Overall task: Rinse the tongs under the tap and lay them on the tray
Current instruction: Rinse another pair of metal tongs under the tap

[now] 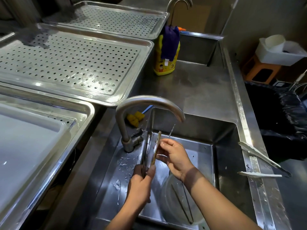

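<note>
Over the sink [222,156], my left hand [141,185] grips the hinge end of a pair of metal tongs [147,146], arms pointing up and away. My right hand [174,155] pinches the right arm of the tongs, whose tip looks soiled. A thin stream of water falls from the curved tap [149,100] just right of the tongs' tips. A perforated steel tray [144,52] lies on the counter at left, with a second one [164,19] behind it.
A second pair of tongs [260,160] lies across the sink's right rim. A third pair [182,205] lies in a clear bowl [167,203] in the basin. Yellow detergent bottle [164,67] with a purple cloth, yellow sponge [135,118], black bin bag [279,117] at right.
</note>
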{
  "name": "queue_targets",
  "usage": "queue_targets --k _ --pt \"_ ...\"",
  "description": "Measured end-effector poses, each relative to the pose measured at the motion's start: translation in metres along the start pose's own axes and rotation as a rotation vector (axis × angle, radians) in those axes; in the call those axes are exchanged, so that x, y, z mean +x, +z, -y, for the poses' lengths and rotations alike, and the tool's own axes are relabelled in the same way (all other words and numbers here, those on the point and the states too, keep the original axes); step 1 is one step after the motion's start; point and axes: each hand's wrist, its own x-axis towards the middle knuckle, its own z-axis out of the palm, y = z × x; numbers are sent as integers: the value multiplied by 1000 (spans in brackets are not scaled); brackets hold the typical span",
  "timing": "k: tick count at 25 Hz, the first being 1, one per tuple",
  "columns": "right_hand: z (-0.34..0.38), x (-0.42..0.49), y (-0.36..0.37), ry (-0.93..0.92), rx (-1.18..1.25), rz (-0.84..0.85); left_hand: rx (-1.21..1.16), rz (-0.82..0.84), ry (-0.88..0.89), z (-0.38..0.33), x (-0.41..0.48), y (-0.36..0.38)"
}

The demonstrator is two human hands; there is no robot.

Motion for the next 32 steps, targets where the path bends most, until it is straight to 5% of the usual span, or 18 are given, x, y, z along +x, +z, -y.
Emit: queue_targets --k 5,9,15,20,24,28,32 --pt "8 16 -7 -86 122 -17 187 -47 100 -6 15 7" --pt "7 18 -18 -109 130 47 77 -21 61 3 17 12" --pt "-16 16 -7 -320 -247 -160 50 -65 63 14 27 20" --pt "-2 24 -16 -215 -157 -169 85 -41 91 15 26 22" --pt "-12 13 -15 -194 -351 -86 130 -71 160 3 31 26" --pt "6 23 -19 -230 -177 -199 214 -32 239 0 30 25" --pt "-5 17 -14 -236 -345 -114 221 -46 323 2 25 24"
